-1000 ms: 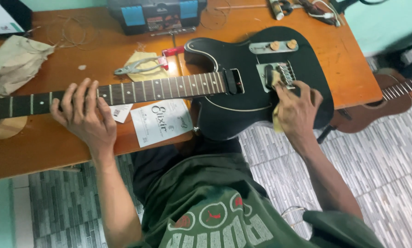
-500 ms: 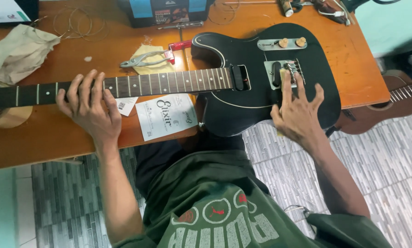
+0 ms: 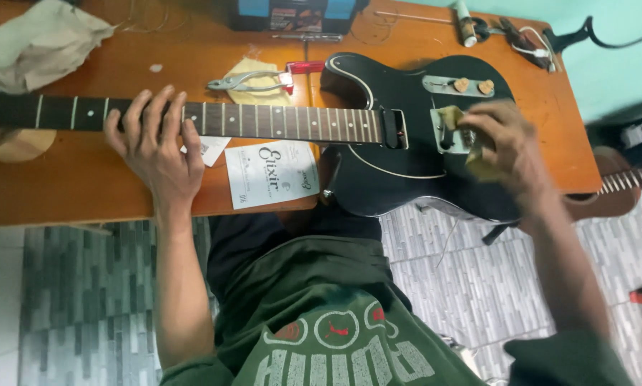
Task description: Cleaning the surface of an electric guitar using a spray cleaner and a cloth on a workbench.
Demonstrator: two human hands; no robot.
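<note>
Head view, left hand point(image 3: 156, 146) open, flat on guitar neck point(image 3: 264, 120), right hand point(image 3: 503, 146) pinching yellowish cloth point(image 3: 482, 168) on black body point(image 3: 399, 154)

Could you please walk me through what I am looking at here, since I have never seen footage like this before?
There is no machine: a person wears a camera on the head, so the one view looks down over the chest at both bare hands. A black electric guitar lies flat on a wooden table, its neck pointing to the person's left. The left hand rests over the fretboard. The right hand, blurred, presses a yellowish cloth against the metal bridge area. Also on the table: pliers with red handles, a white paper packet, a crumpled beige cloth and a dark box at the far edge.
</note>
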